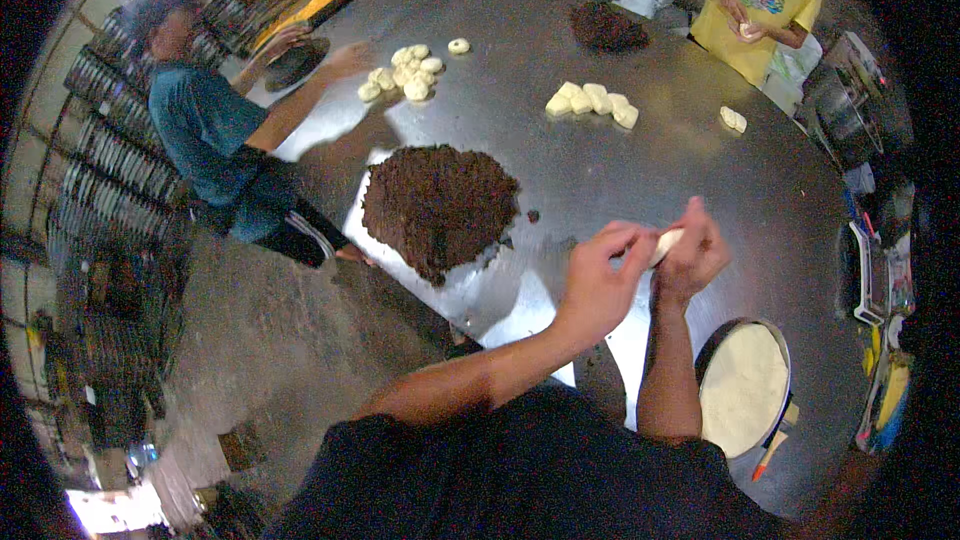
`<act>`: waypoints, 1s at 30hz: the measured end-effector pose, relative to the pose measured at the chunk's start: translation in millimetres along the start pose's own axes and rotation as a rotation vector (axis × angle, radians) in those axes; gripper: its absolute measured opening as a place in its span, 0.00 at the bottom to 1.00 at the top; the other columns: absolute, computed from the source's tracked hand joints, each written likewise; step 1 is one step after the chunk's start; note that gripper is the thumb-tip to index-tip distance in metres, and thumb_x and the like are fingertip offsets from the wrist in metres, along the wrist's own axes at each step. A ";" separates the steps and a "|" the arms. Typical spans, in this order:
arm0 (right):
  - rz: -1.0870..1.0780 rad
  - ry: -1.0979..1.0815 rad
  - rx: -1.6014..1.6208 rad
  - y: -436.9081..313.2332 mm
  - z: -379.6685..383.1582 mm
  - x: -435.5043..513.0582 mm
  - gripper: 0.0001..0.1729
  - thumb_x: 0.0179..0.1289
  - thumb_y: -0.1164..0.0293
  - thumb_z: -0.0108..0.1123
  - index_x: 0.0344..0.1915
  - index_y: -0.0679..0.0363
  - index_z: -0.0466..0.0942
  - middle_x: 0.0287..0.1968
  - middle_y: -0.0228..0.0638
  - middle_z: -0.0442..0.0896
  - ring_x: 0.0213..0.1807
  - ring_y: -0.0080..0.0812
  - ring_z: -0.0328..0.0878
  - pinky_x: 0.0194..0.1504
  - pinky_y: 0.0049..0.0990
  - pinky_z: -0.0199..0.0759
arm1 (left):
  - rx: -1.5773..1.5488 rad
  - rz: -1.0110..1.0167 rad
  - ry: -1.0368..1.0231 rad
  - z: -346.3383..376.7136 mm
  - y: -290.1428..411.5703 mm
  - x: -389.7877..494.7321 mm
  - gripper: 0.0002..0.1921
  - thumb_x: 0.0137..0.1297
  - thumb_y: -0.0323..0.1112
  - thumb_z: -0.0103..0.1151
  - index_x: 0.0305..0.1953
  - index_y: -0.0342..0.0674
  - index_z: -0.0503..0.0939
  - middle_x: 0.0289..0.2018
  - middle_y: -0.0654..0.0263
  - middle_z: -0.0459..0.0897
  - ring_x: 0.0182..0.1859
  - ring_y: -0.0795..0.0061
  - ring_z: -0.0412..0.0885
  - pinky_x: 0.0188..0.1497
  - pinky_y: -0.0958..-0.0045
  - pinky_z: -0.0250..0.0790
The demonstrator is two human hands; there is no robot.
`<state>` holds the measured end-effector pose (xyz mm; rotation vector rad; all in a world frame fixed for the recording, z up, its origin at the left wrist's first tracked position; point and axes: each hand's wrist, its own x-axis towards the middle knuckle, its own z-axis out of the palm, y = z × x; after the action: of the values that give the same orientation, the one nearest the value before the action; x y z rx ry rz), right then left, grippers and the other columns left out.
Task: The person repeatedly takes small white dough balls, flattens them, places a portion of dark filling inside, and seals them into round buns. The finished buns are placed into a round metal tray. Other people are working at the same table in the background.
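My right hand point(694, 255) holds a small piece of pale dough point(666, 245) above the metal worktable point(480, 120). From the other side the fingertips of my left hand point(609, 277) pinch at the same dough; part of it is hidden by my fingers. To the left of my hands a large heap of dark brown, crumbly filling point(442, 210) lies on the table. One small dark lump point(533, 216) sits apart from it. By my right forearm stands a round pan point(784, 349) with a flat, pale content point(746, 386).
A brush point(769, 457) lies beside the pan. Farther off are dough balls point(409, 71), cut dough pieces point(592, 101), two small pieces point(733, 120) and another dark heap point(607, 26). One co-worker point(206, 127) reaches over the left edge; another, in a yellow shirt point(757, 0), stands far right.
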<state>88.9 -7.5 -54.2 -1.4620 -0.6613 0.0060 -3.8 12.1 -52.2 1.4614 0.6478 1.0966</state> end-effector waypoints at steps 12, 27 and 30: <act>-0.442 -0.867 0.065 20.6 10.8 -78.6 0.08 0.50 0.73 0.63 0.33 0.61 0.82 0.41 0.42 0.84 0.40 0.40 0.82 0.43 0.33 0.76 | -0.507 -0.799 0.129 -141.6 -57.5 -26.2 0.14 0.69 0.44 0.57 0.38 0.37 0.75 0.33 0.61 0.81 0.32 0.68 0.81 0.37 0.66 0.76; -0.593 -1.229 -0.724 180.2 150.4 -49.1 0.16 0.53 0.70 0.61 0.43 0.62 0.81 0.43 0.39 0.80 0.49 0.44 0.72 0.52 0.43 0.66 | -0.612 -0.945 0.321 -234.8 -122.6 -73.2 0.20 0.64 0.28 0.53 0.57 0.26 0.71 0.49 0.54 0.82 0.49 0.62 0.82 0.56 0.66 0.73; -0.440 -1.175 -0.738 133.1 128.2 -34.8 0.19 0.50 0.72 0.60 0.45 0.62 0.81 0.45 0.40 0.81 0.53 0.46 0.72 0.56 0.42 0.65 | -0.528 -0.860 0.257 -217.7 -111.8 -38.9 0.19 0.63 0.27 0.55 0.55 0.28 0.74 0.46 0.55 0.84 0.47 0.64 0.83 0.52 0.65 0.74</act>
<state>58.2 114.3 -194.1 -1.9144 -2.1015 0.3301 -193.3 98.7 -186.5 0.4837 0.9555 0.6804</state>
